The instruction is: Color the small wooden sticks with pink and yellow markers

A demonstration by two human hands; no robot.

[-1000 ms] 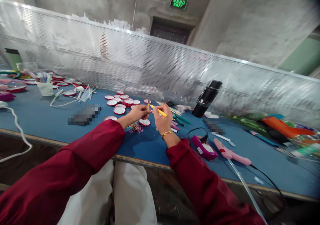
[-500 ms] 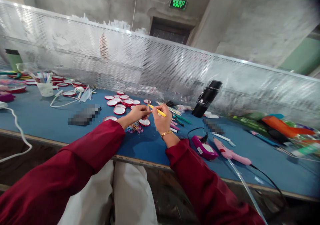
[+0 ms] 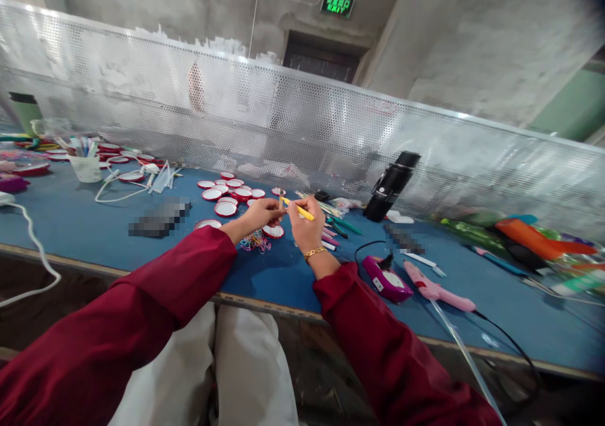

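My left hand (image 3: 261, 215) is closed in a pinch on a small flat brownish strip (image 3: 281, 200), which stands upright from the fingertips. In my right hand (image 3: 306, 224) is a yellow pen (image 3: 302, 211), gripped as for writing, its tip against or very near the strip. Below the hands lie a red-rimmed white lid (image 3: 273, 231) and a tangle of small coloured loops (image 3: 256, 242). Several more red-rimmed lids (image 3: 225, 208) are spread behind and left of my left hand. Pink and white sticks (image 3: 329, 240) lie just right of my right wrist.
To the right are a purple box (image 3: 387, 281) with a black plug, a pink glue gun (image 3: 437, 289) with its cord, and a black bottle (image 3: 391, 186). A blurred dark flat object (image 3: 159, 218) and a white cup of pens (image 3: 86, 166) are leftward. Perforated metal (image 3: 227, 111) bounds the table's back.
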